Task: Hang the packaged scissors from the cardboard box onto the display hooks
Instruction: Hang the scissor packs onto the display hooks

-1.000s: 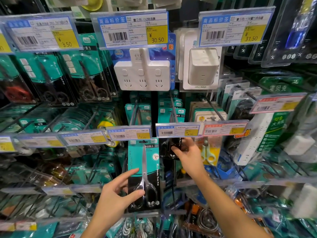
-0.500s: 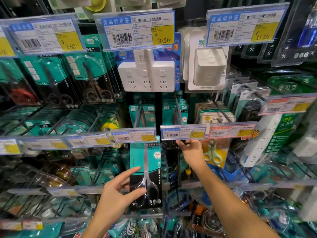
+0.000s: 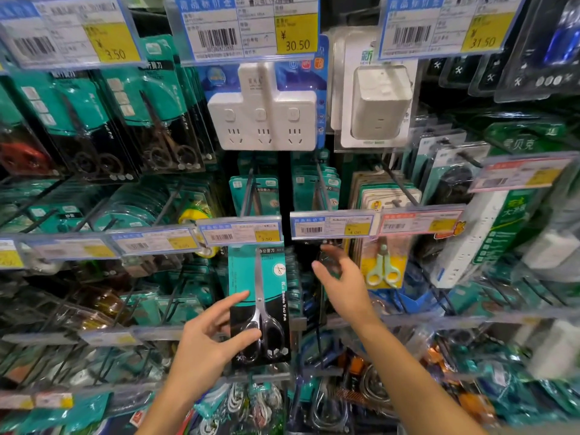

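Hanging upright below a price tag [image 3: 240, 233], scissors pack [image 3: 259, 306] pinched by left hand [image 3: 207, 343]; right hand [image 3: 343, 282] fingers apart, empty; surrounding pegboard hooks crowded.

We see only our two forearms and hands rising from the bottom edge of the head view. Both arms are bare from the frame edge up to the wrist, with no sleeve showing. Our left hand [image 3: 208, 342] and our right hand [image 3: 343, 282] are ungloved. The right hand's fingertips are blurred, so we cannot make out any detail there.
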`<state>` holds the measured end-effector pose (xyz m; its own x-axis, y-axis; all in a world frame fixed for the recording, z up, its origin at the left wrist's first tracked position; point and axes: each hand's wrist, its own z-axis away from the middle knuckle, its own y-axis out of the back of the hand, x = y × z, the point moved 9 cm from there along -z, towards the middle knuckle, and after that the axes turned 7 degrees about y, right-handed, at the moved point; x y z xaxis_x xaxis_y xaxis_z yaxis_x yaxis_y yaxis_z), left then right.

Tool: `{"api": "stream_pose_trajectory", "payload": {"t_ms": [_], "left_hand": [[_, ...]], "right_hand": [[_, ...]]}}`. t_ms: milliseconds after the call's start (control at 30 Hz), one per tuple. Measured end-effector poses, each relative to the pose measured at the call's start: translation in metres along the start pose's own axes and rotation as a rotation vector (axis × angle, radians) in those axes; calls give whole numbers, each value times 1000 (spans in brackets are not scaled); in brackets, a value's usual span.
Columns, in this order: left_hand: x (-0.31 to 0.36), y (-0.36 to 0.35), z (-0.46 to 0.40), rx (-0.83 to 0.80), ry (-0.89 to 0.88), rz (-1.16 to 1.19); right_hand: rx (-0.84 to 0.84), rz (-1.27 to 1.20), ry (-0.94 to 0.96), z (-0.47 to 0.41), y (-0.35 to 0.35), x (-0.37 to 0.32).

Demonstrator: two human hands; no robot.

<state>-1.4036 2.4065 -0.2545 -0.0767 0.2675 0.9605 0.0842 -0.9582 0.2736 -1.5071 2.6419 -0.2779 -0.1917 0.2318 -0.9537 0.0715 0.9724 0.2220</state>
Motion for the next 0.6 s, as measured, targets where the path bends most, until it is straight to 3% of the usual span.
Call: {"api": "stream_pose_trajectory", "payload": {"t_ms": [133, 267, 600], "left_hand": [[-1, 0, 0, 9, -20, -5], [-5, -5, -1, -7, -9, 4], [12, -4, 12, 28, -77, 38]], "right_hand": [[-183, -110, 72, 44, -20, -29], [-382, -30, 129, 72, -40, -45], [-356, -18, 219, 77, -36, -58]]}}
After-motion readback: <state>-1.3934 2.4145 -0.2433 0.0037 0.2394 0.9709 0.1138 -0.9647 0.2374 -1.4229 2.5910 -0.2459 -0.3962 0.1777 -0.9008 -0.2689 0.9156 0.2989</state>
